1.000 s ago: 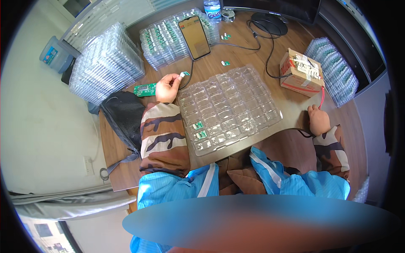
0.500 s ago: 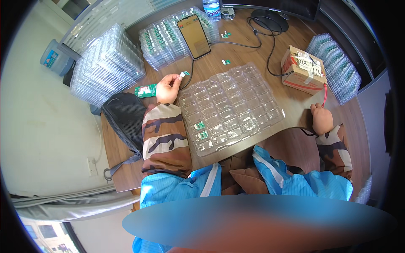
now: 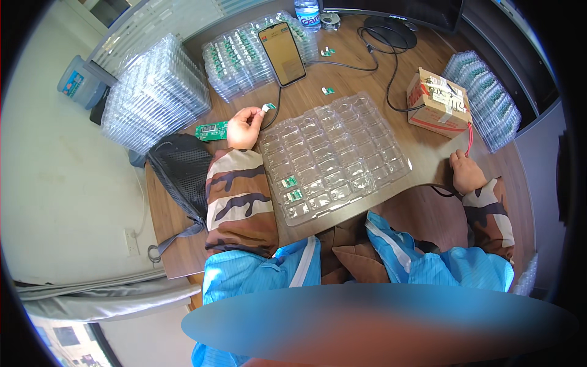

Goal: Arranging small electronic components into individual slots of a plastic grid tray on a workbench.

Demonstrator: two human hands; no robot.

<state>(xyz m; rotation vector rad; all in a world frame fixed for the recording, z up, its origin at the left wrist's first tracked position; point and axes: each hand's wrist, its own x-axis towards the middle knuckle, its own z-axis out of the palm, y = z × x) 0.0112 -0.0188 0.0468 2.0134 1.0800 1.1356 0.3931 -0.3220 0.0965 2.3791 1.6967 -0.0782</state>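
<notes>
A clear plastic blister tray (image 3: pixel 333 159) with many empty pockets is laid across the near edge of the wooden table (image 3: pixel 171 238), and two small green circuit boards (image 3: pixel 291 188) are seated in pockets near its front left corner. To the right of the tray, the right hand (image 3: pixel 466 173) is rested at the table's edge with its fingers loosely curled; whether anything is pinched in it cannot be told, though a red wire (image 3: pixel 469 137) is seen just above it. At the tray's far left corner, the left hand (image 3: pixel 244 127) is closed around a small green module (image 3: pixel 268 107), held at the fingertips. A larger green circuit board (image 3: pixel 211 130) is placed just beside that hand, next to a black mesh bag (image 3: pixel 180 171). Further back, a cardboard box (image 3: pixel 437 102) is set to the right, a phone (image 3: pixel 282 53) is propped on stacked trays of boards (image 3: pixel 235 61), and empty clear trays (image 3: pixel 153 95) are piled at far left.
</notes>
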